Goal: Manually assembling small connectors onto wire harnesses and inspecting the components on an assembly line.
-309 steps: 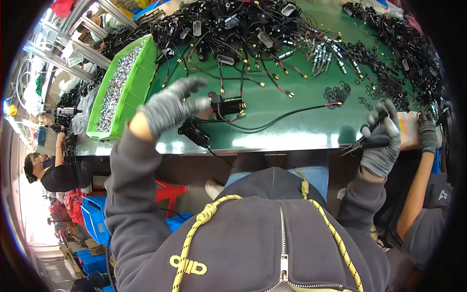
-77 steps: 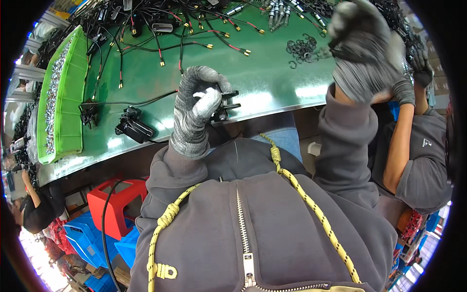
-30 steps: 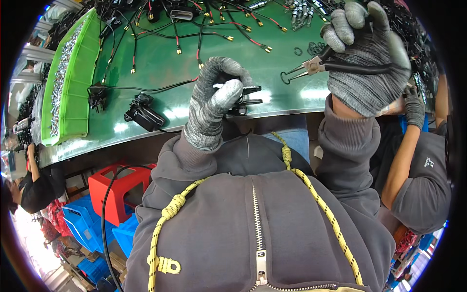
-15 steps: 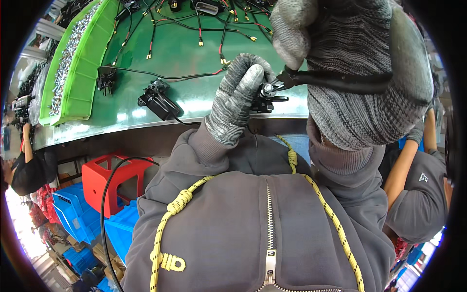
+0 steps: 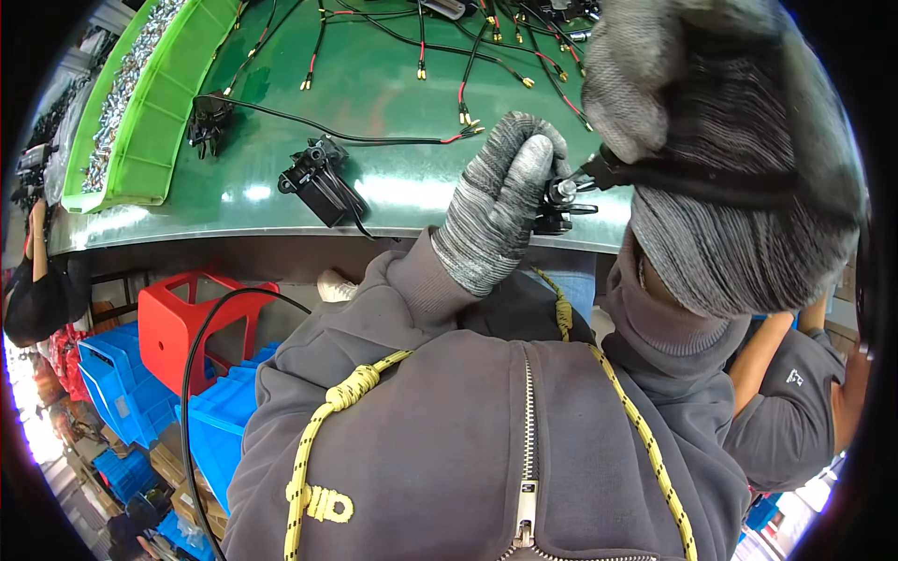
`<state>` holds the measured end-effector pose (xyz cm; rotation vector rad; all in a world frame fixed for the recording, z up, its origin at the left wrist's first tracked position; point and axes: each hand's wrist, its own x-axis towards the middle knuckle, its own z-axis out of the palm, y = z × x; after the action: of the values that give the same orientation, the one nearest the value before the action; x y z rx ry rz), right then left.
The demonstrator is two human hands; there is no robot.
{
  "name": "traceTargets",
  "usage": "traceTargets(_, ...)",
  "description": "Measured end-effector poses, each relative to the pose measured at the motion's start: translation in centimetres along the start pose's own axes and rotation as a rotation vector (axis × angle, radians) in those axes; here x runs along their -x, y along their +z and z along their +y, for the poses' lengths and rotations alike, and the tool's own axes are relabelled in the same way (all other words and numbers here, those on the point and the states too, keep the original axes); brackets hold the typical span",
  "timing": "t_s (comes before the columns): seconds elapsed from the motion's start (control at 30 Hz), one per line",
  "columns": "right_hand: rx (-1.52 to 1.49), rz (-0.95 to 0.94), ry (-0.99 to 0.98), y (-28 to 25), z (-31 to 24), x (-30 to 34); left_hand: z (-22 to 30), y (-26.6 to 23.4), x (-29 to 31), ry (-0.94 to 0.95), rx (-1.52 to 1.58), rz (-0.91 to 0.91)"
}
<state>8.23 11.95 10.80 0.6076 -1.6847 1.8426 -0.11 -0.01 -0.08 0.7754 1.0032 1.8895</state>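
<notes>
My left hand (image 5: 500,206), in a grey striped knit glove, is closed on a small black metal-and-plastic part (image 5: 554,222) with a silver bolt head on top. Large and near the camera, my gloved right hand (image 5: 739,252) is closed around a black-handled tool (image 5: 711,179). The tool's thin metal tip reaches beside the bolt; I cannot tell whether it touches. Left of my hands, a black boxy part (image 5: 323,182) with a cable lies on the green table (image 5: 374,168).
A green bin (image 5: 154,140) of small metal fasteners stands at the table's left. Black cables with red-and-gold ends (image 5: 465,107) spread across the back. Below left are a red stool (image 5: 178,327) and blue crates (image 5: 122,383). Another person's grey sleeve (image 5: 786,421) shows at right.
The table and its things have shifted in the picture as the view turned. Both hands appear further right, still together at the small part, with the tool tip still beside its bolt.
</notes>
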Motion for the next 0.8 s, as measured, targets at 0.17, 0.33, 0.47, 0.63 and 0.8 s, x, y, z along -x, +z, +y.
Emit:
traceTargets(0.17, 0.001, -0.008, 0.017, -0.5, 0.6, -0.1, 0.8, -0.1, 0.2, -0.127, -0.010, -0.018)
traceTargets(0.33, 0.001, -0.023, 0.043, -0.7, 0.7, -0.1, -0.2, -0.2, -0.2, 0.065, -0.185, -0.016)
traceTargets(0.47, 0.014, -0.026, 0.041, -0.8, 0.8, -0.2, -0.2, -0.5, -0.3, 0.144, -0.291, -0.013)
traceTargets(0.63, 0.027, -0.026, 0.050, -0.7, 0.6, -0.2, -0.1, -0.2, -0.2, 0.143, -0.297, -0.013)
traceTargets(0.8, 0.020, -0.037, 0.043, -0.7, 1.4, -0.5, -0.5, -0.4, 0.1, 0.213, -0.381, 0.050)
